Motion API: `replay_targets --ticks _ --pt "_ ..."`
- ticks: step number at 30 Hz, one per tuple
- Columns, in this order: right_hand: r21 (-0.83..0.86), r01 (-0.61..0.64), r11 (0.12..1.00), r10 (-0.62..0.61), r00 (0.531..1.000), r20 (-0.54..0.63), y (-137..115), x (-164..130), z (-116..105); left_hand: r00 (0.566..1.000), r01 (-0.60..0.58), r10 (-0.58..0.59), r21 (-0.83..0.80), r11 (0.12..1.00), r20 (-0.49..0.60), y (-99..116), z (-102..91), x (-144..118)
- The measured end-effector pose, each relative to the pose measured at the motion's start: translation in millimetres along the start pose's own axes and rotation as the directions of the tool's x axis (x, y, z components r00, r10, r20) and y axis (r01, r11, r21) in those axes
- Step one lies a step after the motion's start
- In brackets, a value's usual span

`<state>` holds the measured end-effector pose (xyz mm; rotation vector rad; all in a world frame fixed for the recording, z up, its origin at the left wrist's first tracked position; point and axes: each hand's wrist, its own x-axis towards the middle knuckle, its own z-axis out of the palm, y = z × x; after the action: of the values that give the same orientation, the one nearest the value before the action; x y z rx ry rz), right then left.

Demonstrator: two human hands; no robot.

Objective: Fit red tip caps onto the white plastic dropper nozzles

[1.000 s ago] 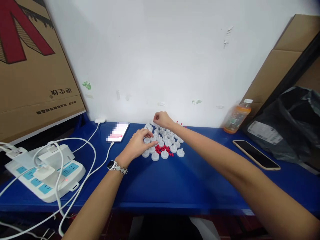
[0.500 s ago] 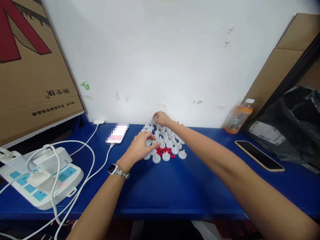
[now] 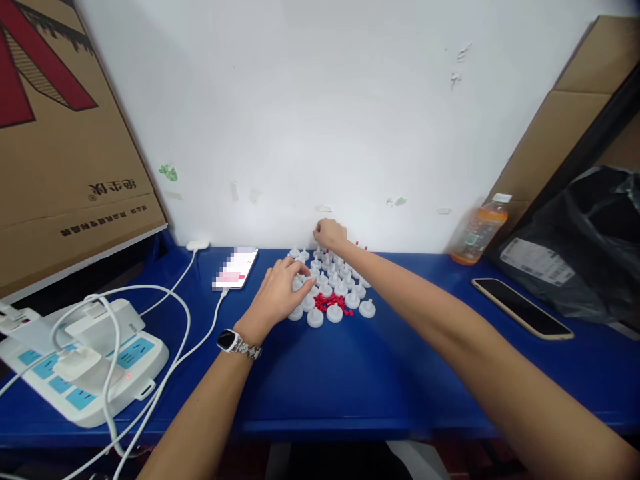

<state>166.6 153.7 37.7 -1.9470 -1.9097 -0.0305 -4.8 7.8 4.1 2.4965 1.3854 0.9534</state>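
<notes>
Several white round pieces, each with a thin stem on top, stand in a cluster on the blue table. Among the front ones lies a small heap of red bits. My left hand, with a watch on its wrist, rests over the cluster's left side, thumb and fingers apart and curved. It hides some of the white pieces. At the back of the cluster, close to the wall, my right hand has its fingers closed together. Whatever they hold is hidden.
A power strip with white cables and a lit phone lie at left. At right are an orange drink bottle, a dark-screened phone and a black plastic bag. Cardboard boxes flank both sides; a white wall stands behind.
My right hand has shifted slightly to the right along the wall, and its fingers have curled in. The left thumb has drawn in a little. The view has shifted slightly.
</notes>
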Motion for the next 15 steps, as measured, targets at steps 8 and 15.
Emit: replay_targets --ticks 8,15 --pt "0.804 0.162 0.573 -0.279 0.960 0.005 19.4 -111.2 -46.1 0.973 -0.097 0.071 -0.113 0.989 -0.220 19.2 0.1 -0.6" --pt "0.793 0.293 0.535 -0.297 0.943 -0.148 30.3 -164.3 -39.8 0.965 -0.245 0.218 -0.210 0.946 -0.144 34.1 9.0 0.0"
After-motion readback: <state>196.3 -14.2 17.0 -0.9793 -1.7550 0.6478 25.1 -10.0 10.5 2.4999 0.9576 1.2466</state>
